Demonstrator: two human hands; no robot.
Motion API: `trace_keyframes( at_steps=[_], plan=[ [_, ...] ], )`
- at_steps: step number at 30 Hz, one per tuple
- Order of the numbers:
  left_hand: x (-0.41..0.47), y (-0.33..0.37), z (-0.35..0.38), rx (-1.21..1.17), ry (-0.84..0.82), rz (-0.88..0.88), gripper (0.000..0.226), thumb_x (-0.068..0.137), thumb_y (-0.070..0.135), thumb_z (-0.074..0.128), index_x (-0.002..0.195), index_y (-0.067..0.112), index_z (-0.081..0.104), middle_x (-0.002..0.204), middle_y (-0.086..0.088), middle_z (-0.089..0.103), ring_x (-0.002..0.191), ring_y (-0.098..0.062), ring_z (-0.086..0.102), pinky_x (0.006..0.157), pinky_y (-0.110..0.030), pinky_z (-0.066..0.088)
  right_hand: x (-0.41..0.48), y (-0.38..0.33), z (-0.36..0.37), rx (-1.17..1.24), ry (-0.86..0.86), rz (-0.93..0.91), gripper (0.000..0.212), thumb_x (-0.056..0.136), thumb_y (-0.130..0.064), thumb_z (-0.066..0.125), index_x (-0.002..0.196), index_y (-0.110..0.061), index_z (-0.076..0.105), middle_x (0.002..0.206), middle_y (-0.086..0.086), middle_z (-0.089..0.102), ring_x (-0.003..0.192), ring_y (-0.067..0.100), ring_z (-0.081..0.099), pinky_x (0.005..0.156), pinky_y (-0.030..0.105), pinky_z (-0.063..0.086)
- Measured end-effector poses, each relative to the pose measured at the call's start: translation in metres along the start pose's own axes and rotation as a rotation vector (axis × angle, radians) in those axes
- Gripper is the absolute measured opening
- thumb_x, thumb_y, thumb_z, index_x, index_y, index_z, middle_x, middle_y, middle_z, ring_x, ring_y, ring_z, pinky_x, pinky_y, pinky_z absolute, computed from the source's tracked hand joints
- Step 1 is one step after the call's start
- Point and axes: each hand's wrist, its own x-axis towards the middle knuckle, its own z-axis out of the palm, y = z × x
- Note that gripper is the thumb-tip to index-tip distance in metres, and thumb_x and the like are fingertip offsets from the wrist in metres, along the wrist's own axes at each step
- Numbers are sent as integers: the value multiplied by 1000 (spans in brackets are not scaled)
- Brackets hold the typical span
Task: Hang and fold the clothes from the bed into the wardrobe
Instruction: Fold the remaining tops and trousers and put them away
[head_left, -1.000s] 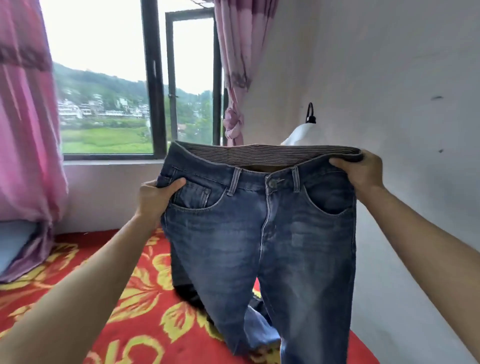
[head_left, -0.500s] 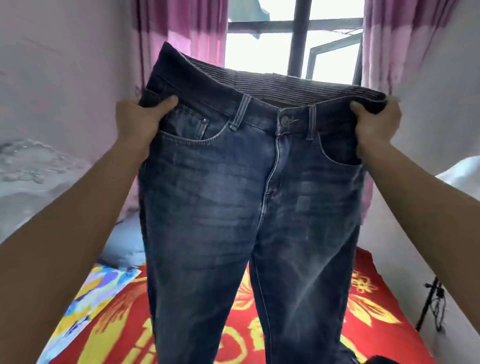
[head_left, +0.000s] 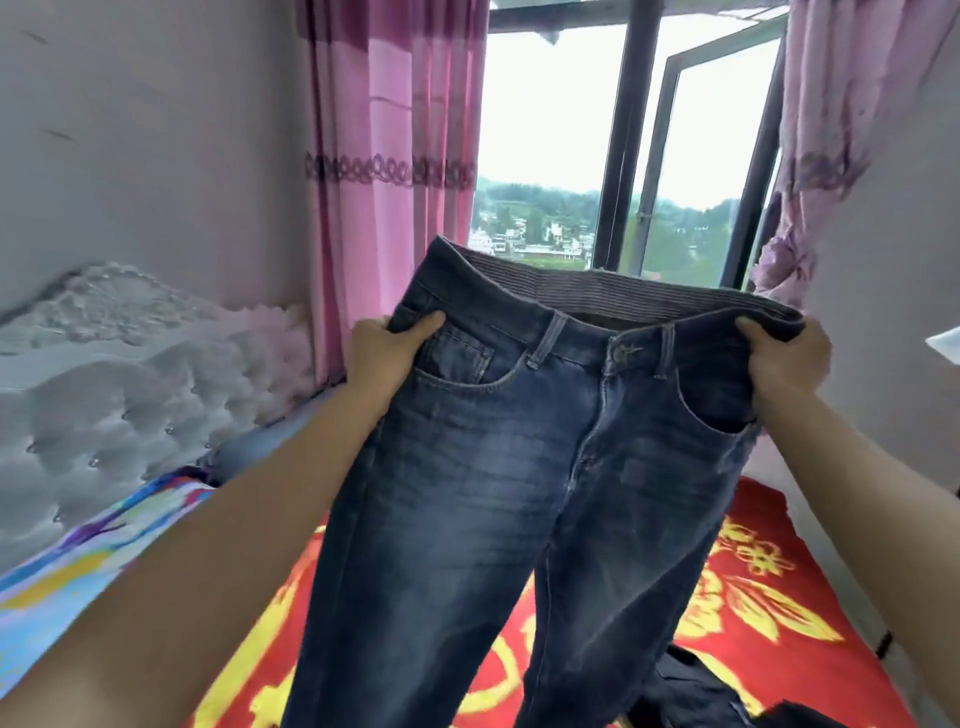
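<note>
I see the bed (head_left: 753, 587) under a red blanket with yellow flowers, filling the lower part of the view. The window (head_left: 550, 130) is behind it with a dark frame, one pane swung open, and hills and houses outside. There's a pink curtain (head_left: 389, 156) hanging straight at the window's left and a paler tied-back curtain (head_left: 831, 130) at its right. A white tufted headboard (head_left: 130, 374) stands against the left wall.

The jeans (head_left: 493, 493) are dark blue and held up in the air over the bed, front facing me, waistband spread wide and legs hanging down out of frame. They block the middle of the blanket and the bottom of the window. A multicoloured sheet (head_left: 93, 561) lies at the head end, and my left forearm covers part of it. A dark garment (head_left: 691, 696) lies on the blanket at bottom right, just beside the jeans' right leg, partly cut off by the frame.

My left hand (head_left: 384, 358) grips the waistband at the left pocket corner, thumb on the front. My right hand (head_left: 784, 358) grips the opposite end, fingers curled over the band. The metal button (head_left: 620, 353) is fastened, midway between my hands. A white scrap at the right edge is too cropped to tell.
</note>
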Motion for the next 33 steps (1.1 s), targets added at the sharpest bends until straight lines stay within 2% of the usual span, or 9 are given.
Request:
trace_keyframes(
  at_steps=[3,6,9,15,19,24,27,30,33],
  plan=[
    [-20,-32,34,10,-117,-51,18,75,25,78,65,14,68,52,17,61,46,8,52,49,-13,44,5,47,-25,-133,31,139,45,77,-38,71,109,-7,63,110,17,65,104,35,60,89,40,45],
    [-35,-74,54,15,-222,-135,17,77,24,77,66,12,71,47,21,59,51,6,53,55,-18,45,1,83,-40,-337,29,266,49,77,-44,70,110,-9,65,113,23,63,108,42,54,93,43,41],
    [-41,-123,53,22,-298,-242,20,78,25,76,61,15,69,55,14,64,60,-4,57,62,-28,48,-15,101,-37,-403,-2,275,39,79,-35,73,102,-4,68,103,21,67,87,29,57,76,36,43],
    [-17,-219,1,-2,-326,-444,56,68,46,78,74,-9,68,72,-13,64,68,-19,55,63,-35,42,-44,105,54,-525,-151,339,20,80,-31,73,86,-14,65,76,12,65,54,24,58,54,30,40],
    [36,-259,-78,1,-201,-518,46,71,45,76,75,0,67,74,-10,63,72,-19,56,67,-31,42,-69,89,179,-603,-306,205,29,78,-40,71,84,-13,65,79,14,68,80,34,65,73,36,47],
    [141,-294,-234,84,213,-548,29,86,32,67,86,3,66,88,-11,64,85,-25,60,73,-35,44,-142,6,423,-392,-469,45,27,82,-39,68,102,-20,66,97,7,67,95,28,62,82,33,46],
    [210,-315,-331,44,548,-537,38,83,37,69,90,0,64,90,-12,61,90,-28,62,73,-38,45,-214,-42,559,-19,-740,156,63,85,-20,68,140,-24,38,128,7,50,112,22,53,92,31,47],
    [233,-348,-412,217,676,-548,60,82,45,67,115,-4,57,106,-20,61,107,-37,57,82,-38,43,-291,-53,624,-34,-1108,75,86,87,-10,63,150,-27,8,150,8,21,131,25,35,102,32,39],
    [199,-409,-467,451,508,-841,103,77,55,67,149,8,10,149,-24,28,135,-41,31,110,-46,26,-354,9,633,-174,-1309,19,78,87,-8,61,150,-21,15,126,-1,36,94,17,50,68,18,40]
  ],
)
